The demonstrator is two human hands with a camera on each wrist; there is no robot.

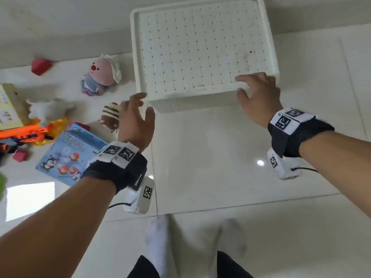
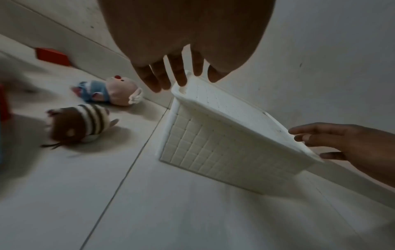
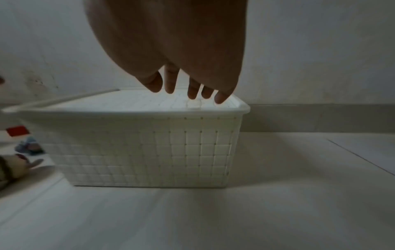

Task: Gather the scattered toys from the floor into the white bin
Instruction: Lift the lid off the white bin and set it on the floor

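Note:
The white woven bin stands empty on the tiled floor against the wall; its side wall shows in both wrist views. My left hand hovers at its near left corner, fingers straight. At the near right corner my right hand spreads its fingers over the rim, holding nothing. Left of the bin lie a pink plush, a brown striped plush, a white plush and a blue Penguin Tic Tac Toe box.
Further left are an orange toy blaster, a red block, a dark pink block and a pale yellow box. My socked feet stand on bare tiles in front of the bin.

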